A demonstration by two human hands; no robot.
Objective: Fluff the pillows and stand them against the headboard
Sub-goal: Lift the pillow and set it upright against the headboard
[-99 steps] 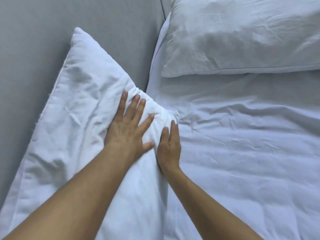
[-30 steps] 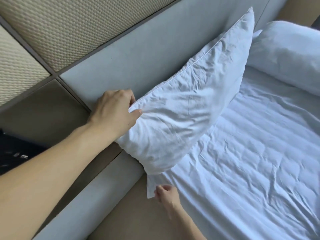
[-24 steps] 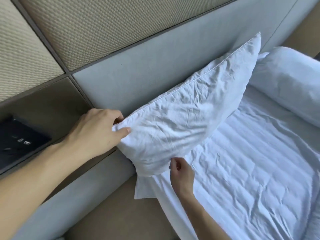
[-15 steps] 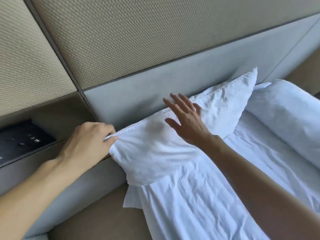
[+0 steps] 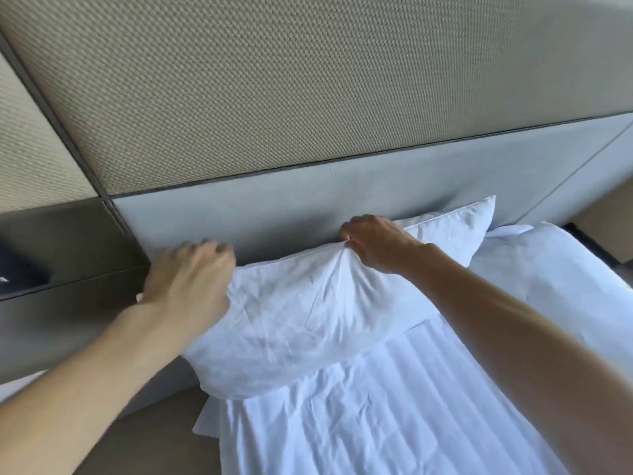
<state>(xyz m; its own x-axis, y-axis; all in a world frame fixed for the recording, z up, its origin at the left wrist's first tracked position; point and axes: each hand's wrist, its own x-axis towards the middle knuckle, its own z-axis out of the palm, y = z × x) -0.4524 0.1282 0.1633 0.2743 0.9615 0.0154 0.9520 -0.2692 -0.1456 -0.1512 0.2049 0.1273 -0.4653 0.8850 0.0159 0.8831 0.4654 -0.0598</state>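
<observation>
A white pillow (image 5: 308, 320) stands on its long edge and leans against the grey padded headboard (image 5: 308, 197). My right hand (image 5: 376, 241) pinches the pillow's top edge near its middle, bunching the fabric. My left hand (image 5: 188, 272), blurred by motion, has curled fingers pressed against the pillow's left end. A second white pillow (image 5: 555, 269) lies at the right, next to the first one's far corner.
The white striped sheet (image 5: 394, 416) covers the mattress below the pillows. A beige woven wall panel (image 5: 274, 80) rises above the headboard. At the left a dark ledge carries a black switch panel (image 5: 17, 272). The tan bed frame (image 5: 144, 443) shows at the lower left.
My right hand has gone from hovering open over the pillow to pinching its top edge. The left hand has shifted along the pillow's left end. The view has tilted upward.
</observation>
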